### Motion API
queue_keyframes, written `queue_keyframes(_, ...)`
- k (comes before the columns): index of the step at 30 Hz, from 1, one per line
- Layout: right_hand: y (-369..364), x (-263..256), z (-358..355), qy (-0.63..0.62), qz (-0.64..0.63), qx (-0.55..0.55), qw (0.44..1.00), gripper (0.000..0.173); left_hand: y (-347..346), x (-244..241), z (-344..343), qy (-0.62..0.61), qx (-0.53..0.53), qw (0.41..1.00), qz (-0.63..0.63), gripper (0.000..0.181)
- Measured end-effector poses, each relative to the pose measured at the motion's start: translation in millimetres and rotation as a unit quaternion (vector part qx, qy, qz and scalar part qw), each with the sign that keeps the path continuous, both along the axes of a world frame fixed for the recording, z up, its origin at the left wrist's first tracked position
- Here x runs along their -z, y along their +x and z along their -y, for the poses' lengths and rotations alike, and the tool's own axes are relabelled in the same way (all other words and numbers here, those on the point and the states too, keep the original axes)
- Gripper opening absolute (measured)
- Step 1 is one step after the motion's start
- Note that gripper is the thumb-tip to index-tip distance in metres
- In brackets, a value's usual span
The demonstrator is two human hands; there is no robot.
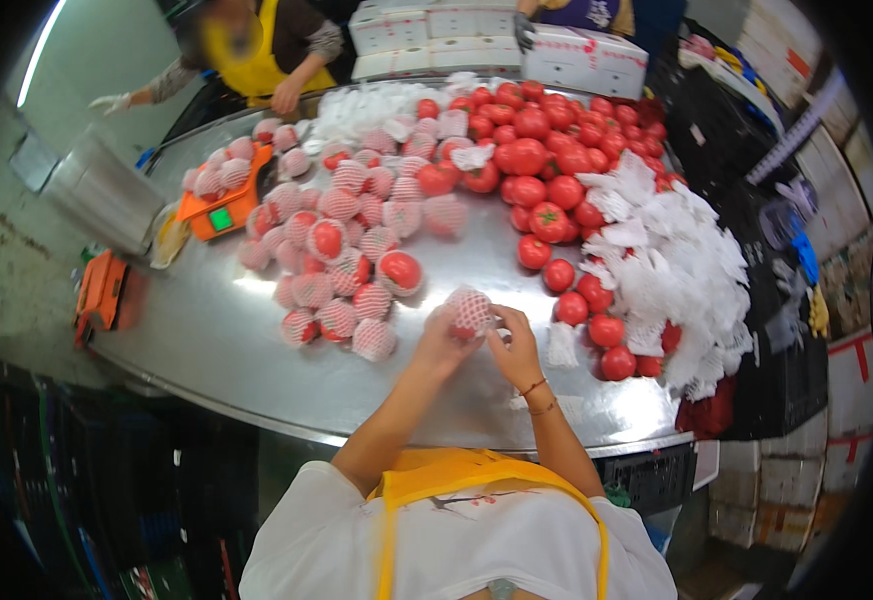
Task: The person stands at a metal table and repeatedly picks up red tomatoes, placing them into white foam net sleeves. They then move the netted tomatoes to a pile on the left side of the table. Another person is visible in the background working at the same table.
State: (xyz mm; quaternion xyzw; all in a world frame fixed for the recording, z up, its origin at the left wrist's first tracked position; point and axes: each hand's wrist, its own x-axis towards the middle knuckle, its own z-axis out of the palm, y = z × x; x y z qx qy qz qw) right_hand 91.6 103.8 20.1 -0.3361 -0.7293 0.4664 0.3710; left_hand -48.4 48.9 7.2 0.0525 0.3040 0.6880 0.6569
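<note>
My left hand (pixel 445 341) is shut on a tomato in a white foam net sleeve (pixel 470 311), held above the steel table near its front edge. Against the right side of that net are the fingertips of my right hand (pixel 513 345). Left of my hands lie several netted tomatoes (pixel 335 281), some with red skin showing at the net's opening. Bare red tomatoes (pixel 530 191) are heaped at the back right, trailing down towards me. A loose white foam net (pixel 562 345) lies just right of my right hand, beside a big pile of such nets (pixel 676 277).
An orange scale (pixel 215 217) with a lit green display carries netted tomatoes; another orange scale (pixel 99 292) sits at the table's left edge (pixel 204 337). Two people stand across the table, one with a gloved hand on a white carton (pixel 583 64). Black crates (pixel 766 352) stand at right.
</note>
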Motion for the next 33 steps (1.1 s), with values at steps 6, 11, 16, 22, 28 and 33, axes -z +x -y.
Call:
queue_keyframes(6, -7, 5, 10, -0.061, -0.038, -0.003, 0.997, 0.038, -65, 2, 27, 0.026, -0.125, 0.984, -0.121, 0.044)
queue_keyframes(11, 20, 32, 5, -0.130, 0.003, -0.001, 0.992, 0.028, -159, -38, 59, -0.134, -0.349, 0.885, -0.276, 0.035)
queue_keyframes(16, 47, 53, 3, -0.201, -0.010, -0.002, 0.979, 0.025, -276, -27, 66, -0.073, -0.284, 0.904, -0.312, 0.037)
queue_keyframes(22, 63, 47, 0, -0.186, -0.004, 0.016, 0.982, 0.023, -392, 68, 64, -0.186, -0.215, 0.785, -0.550, 0.042)
queue_keyframes(28, 104, 61, -3, -0.191, -0.006, 0.099, 0.976, 0.023, -383, 57, 85, -0.280, -0.123, 0.803, -0.512, 0.048)
queue_keyframes(33, 120, 74, 4, -0.252, 0.010, 0.091, 0.963, 0.023, -411, 62, 97, -0.349, -0.165, 0.622, -0.681, 0.042)
